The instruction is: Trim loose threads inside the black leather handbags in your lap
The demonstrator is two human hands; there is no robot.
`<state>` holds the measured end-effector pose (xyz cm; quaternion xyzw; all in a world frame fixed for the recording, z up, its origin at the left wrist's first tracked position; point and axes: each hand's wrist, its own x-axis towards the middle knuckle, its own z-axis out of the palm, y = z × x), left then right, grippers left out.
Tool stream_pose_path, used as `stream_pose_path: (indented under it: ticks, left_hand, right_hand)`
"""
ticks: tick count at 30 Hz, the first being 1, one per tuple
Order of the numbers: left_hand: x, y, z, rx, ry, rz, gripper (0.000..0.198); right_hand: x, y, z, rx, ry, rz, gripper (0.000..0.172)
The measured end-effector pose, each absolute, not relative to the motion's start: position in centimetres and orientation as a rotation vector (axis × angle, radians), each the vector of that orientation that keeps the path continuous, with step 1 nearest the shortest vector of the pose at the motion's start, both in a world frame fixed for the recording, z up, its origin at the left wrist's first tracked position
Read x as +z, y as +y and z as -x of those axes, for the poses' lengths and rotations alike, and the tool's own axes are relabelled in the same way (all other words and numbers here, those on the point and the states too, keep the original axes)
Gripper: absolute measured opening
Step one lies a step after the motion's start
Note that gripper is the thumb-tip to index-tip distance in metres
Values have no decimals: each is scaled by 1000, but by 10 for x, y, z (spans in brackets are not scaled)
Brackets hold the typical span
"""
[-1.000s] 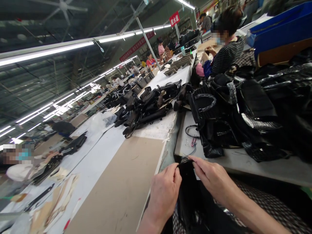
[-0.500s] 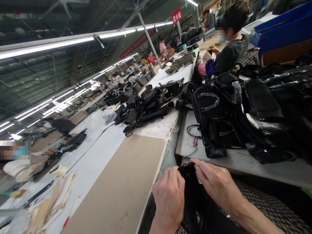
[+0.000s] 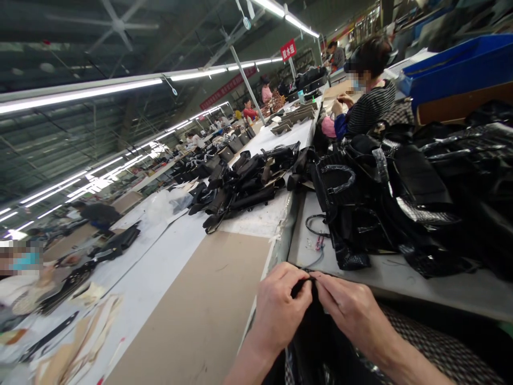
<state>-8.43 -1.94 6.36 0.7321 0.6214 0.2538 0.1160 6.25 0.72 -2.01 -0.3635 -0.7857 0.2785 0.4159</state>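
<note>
Black material point(image 3: 316, 342), below left grip point(image 3: 280, 307) and right grip point(image 3: 355, 305) (edge pinched)

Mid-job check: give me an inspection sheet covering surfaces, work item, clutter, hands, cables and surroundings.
Surfaces: brown board on the white table; grey table to the right.
Work item: black piece, its upper edge gathered; exact shape unclear.
Clutter: black bags heaped on the grey table; black items piled beyond the board.
Hands: left hand and right hand pinch the piece, fingertips close together.
Cables: dark loop on the grey table; cable or strap, cannot tell.
Surroundings: co-worker in stripes; blue bin; strip lights overhead.
</note>
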Motion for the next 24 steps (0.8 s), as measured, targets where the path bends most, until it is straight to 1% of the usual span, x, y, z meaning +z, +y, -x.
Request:
stream_pose_path:
  ticks: [5, 13, 17, 21, 22, 23, 24]
  left_hand:
    - [67, -19, 86, 750, 1757, -2113, 19]
    - [69, -29, 103, 827, 1654, -1648, 31]
    - [62, -41, 95, 895, 1775, -1502, 27]
    - [60, -50, 79, 878, 1836, -1496, 14]
    - [60, -51, 76, 872, 1830, -1517, 12]
    - [60, -51, 72, 864, 1824, -1546, 11]
    - [60, -51, 70, 855, 1816, -1582, 10]
  right_hand:
    - [-21, 6, -67, 739, -1979, 891, 31]
    - [-18, 9, -70, 826, -1979, 943, 34]
    - [-7, 15, -85, 946, -1933, 974, 35]
    - [10, 28, -112, 1255, -1973, 873, 37]
    - [14, 31, -117, 1260, -1988, 872, 38]
    - [17, 33, -120, 1207, -2022, 873, 42]
    - [21, 34, -121, 1108, -2085, 860, 51]
